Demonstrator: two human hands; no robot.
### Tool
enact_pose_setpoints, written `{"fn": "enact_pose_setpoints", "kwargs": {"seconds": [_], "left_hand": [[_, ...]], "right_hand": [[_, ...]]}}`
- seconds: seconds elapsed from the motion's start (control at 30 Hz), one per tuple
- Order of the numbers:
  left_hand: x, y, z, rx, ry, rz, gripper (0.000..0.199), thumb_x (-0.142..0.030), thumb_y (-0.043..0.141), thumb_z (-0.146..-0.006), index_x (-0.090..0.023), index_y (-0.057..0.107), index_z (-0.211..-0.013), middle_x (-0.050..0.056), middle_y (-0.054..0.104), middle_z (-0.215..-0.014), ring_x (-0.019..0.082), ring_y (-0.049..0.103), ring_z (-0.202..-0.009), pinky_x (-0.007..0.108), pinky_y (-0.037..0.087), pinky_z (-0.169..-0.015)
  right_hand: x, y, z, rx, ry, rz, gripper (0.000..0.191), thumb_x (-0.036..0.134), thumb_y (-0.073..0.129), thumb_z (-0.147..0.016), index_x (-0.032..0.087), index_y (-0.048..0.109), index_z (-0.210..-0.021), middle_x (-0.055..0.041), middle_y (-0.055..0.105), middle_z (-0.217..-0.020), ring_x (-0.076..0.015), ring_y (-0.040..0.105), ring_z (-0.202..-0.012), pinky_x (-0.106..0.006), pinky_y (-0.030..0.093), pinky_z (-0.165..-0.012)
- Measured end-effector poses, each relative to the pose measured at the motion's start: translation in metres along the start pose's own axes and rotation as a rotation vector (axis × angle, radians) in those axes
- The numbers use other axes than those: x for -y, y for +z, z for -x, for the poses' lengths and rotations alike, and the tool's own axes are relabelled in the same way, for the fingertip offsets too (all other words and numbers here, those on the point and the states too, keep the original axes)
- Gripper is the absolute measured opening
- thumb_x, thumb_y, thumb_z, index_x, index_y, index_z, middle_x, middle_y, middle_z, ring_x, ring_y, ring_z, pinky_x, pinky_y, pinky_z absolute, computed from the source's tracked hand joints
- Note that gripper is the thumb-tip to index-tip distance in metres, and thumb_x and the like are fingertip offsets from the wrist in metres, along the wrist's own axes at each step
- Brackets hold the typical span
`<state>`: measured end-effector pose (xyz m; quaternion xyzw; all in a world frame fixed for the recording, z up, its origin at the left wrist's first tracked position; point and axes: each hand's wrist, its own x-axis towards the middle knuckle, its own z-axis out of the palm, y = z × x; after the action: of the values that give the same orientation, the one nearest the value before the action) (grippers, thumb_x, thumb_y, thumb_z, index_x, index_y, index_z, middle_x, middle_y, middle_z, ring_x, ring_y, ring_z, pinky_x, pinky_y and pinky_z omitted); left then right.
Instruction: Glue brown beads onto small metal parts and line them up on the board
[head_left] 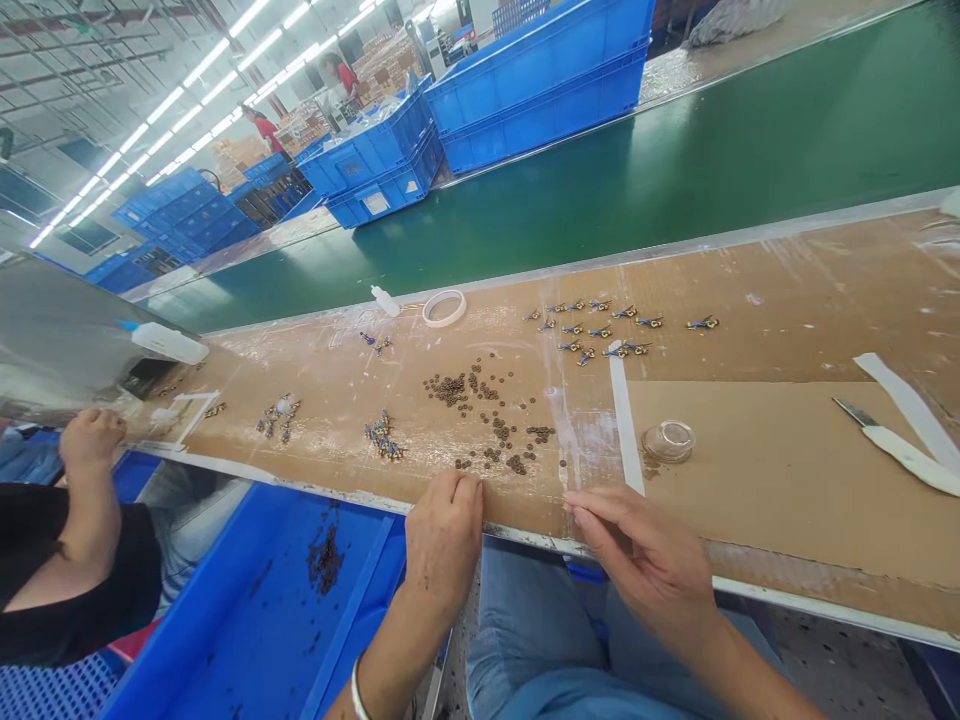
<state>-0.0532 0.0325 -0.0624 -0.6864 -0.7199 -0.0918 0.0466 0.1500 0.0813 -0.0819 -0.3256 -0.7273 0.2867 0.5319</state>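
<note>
My left hand (448,530) rests at the table's front edge with its fingers curled down; whatever they may hold is hidden. My right hand (651,560) is beside it, thumb and forefinger pinched together just over the cardboard, and anything between the tips is too small to make out. Just beyond both hands lie small dark brown discs (452,390), scattered in loose heaps. Left of them is a cluster of little blue and yellow figures (384,438). More such figures (598,332) lie in rough rows farther back on the right.
A small clear cup (670,441) and a white-handled knife (911,455) lie to the right. A tape roll (444,309) and a white bottle (385,301) are at the back, before the green conveyor belt (750,140). Blue crates (540,90) stand beyond. A co-worker's hand (91,437) is at left.
</note>
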Motion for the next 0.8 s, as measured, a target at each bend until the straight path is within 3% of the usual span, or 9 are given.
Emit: {"fn": "enact_pose_setpoints", "kwargs": {"seconds": [0.13,0.27,0.5,0.8], "left_hand": [[-0.016,-0.001,-0.003,0.042,-0.032,0.367,0.016,-0.015,0.056,-0.094,-0.019,0.069,-0.086,0.001,0.069,-0.080,0.016,0.062,-0.077,0.027,0.047,-0.070],[-0.026,0.003,-0.004,-0.017,0.022,0.289,0.019,-0.016,0.053,-0.095,-0.020,0.069,-0.085,0.002,0.068,-0.080,0.018,0.060,-0.080,0.032,0.043,-0.074],[-0.026,0.009,-0.002,-0.103,0.117,0.150,0.020,-0.010,0.052,-0.094,-0.019,0.068,-0.086,0.003,0.068,-0.080,0.019,0.056,-0.079,0.033,0.037,-0.070],[-0.016,0.012,-0.003,-0.142,0.118,0.234,0.020,-0.010,0.053,-0.094,-0.019,0.070,-0.094,0.004,0.069,-0.082,0.018,0.057,-0.078,0.032,0.043,-0.072]], "right_hand": [[-0.001,0.000,0.000,-0.002,-0.021,-0.005,0.018,0.012,0.055,-0.092,0.020,0.069,-0.099,-0.0028,0.074,-0.085,-0.0131,0.071,-0.077,-0.021,0.058,-0.073],[-0.001,-0.001,-0.001,0.017,0.000,-0.020,0.019,0.013,0.054,-0.093,0.021,0.070,-0.099,-0.0028,0.074,-0.085,-0.0133,0.071,-0.076,-0.022,0.059,-0.071],[0.000,-0.001,-0.001,0.031,-0.021,-0.017,0.020,0.012,0.053,-0.094,0.020,0.069,-0.101,-0.0031,0.073,-0.087,-0.0135,0.070,-0.078,-0.023,0.059,-0.073],[-0.002,0.000,0.001,0.031,-0.022,-0.007,0.020,0.009,0.056,-0.092,0.019,0.068,-0.103,-0.0027,0.073,-0.087,-0.0123,0.069,-0.079,-0.021,0.057,-0.074]]}}
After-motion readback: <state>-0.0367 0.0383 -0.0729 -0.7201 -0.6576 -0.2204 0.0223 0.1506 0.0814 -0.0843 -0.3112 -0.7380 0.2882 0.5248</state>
